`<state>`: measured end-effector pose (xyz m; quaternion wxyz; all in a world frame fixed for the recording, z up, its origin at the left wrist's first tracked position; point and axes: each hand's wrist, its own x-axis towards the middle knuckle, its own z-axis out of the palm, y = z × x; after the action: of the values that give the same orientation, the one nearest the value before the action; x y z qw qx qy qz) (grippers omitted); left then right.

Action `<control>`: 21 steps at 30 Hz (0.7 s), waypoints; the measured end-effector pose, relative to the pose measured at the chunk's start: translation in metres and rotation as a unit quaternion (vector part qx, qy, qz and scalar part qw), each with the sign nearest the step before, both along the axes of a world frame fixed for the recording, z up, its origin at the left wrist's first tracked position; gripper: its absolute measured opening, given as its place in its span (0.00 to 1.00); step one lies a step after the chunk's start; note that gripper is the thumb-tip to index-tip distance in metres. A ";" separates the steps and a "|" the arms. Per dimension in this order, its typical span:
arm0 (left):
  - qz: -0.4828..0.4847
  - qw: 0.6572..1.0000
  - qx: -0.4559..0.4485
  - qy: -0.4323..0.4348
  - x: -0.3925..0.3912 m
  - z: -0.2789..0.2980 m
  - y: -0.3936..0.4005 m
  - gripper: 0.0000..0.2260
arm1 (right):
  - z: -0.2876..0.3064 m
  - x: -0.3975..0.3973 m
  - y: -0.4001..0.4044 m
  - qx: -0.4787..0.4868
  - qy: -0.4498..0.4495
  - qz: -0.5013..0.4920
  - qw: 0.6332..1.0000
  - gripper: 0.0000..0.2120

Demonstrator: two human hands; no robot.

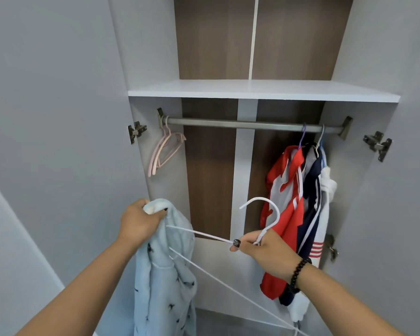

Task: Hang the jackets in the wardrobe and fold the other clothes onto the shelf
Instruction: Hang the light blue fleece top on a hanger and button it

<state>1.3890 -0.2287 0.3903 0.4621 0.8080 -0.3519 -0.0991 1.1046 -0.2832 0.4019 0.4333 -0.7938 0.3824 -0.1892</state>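
Before the open wardrobe (pixel 141 57), I am seeing my left hand (pixel 137 223) gripping the top of a pale blue jacket (pixel 165 275), fingers curled tight into the cloth; the jacket is hanging down from that fist, outside the wardrobe. My right hand (pixel 262 248) is pinching a white hanger (pixel 264 214) at the base of its hook, one arm of the hanger reaching across to touch the blue jacket. Inside, the rod (pixel 240 123) is carrying pink hangers (pixel 165 151) at its left end and, at its right end, a red jacket (pixel 285 202) and a navy jacket (pixel 313 202) hanging side by side. Above the rod, the shelf (pixel 262 90) is showing only its white surface.
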 end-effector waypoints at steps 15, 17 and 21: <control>-0.134 0.986 -0.019 -0.100 -0.131 0.063 0.053 0.06 | -0.025 -0.015 0.045 0.096 0.056 -0.016 0.994 0.08; -0.160 0.981 -0.012 -0.111 -0.131 0.064 0.056 0.07 | -0.018 -0.021 0.043 0.082 0.040 -0.025 0.996 0.08; -0.220 0.960 0.034 -0.170 -0.129 0.055 0.055 0.06 | 0.001 -0.029 0.036 0.097 -0.050 -0.047 0.993 0.07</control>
<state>1.2595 -0.1736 0.4448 0.3343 0.7306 -0.5911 -0.0715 1.0758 -0.2469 0.4026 0.5172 -0.7188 0.4139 -0.2110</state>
